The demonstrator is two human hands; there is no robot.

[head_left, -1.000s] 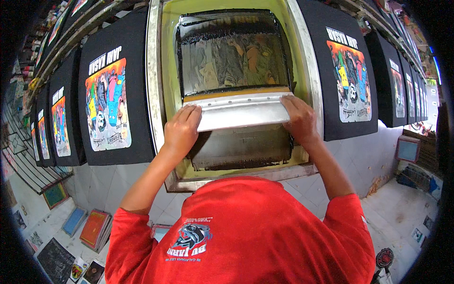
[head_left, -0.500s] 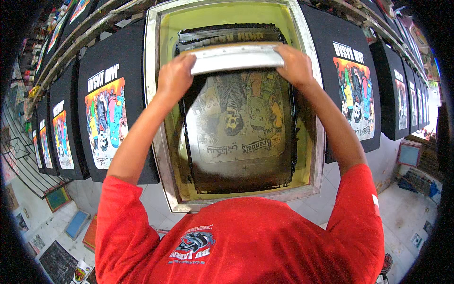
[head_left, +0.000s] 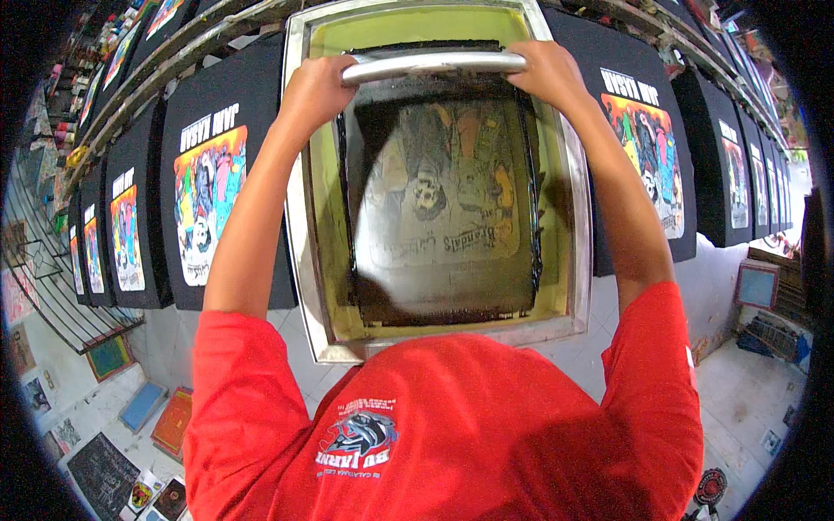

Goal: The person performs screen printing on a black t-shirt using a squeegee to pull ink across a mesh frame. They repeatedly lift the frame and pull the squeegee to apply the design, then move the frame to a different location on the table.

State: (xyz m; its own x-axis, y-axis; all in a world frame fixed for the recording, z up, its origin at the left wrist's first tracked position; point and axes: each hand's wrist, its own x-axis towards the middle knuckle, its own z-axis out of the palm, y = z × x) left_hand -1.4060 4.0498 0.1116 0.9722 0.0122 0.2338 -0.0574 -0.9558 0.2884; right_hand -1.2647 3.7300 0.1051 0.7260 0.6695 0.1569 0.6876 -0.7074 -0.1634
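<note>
My left hand (head_left: 324,82) and my right hand (head_left: 540,69) grip the two ends of a silver metal squeegee (head_left: 433,62) near the far end of a screen in a metal frame (head_left: 321,347). The screen has a yellow-green mesh border (head_left: 417,22) and a dark inked middle (head_left: 434,286), through which an upside-down illustration shows faintly. The squeegee lies crosswise over the top of the inked area; its blade edge is hidden. Both forearms reach forward along either side of the screen.
Black shirts on boards with colourful prints flank the screen (head_left: 208,200) (head_left: 638,148) in long rows beneath wooden rails (head_left: 130,52). Below lie a tiled floor (head_left: 730,391), coloured framed screens (head_left: 143,404) and a black metal grille (head_left: 61,304) at the left.
Both hands have moved the squeegee away from me, from mid-screen to the far end, exposing more of the inked middle. It now shows as a narrower curved bar.
</note>
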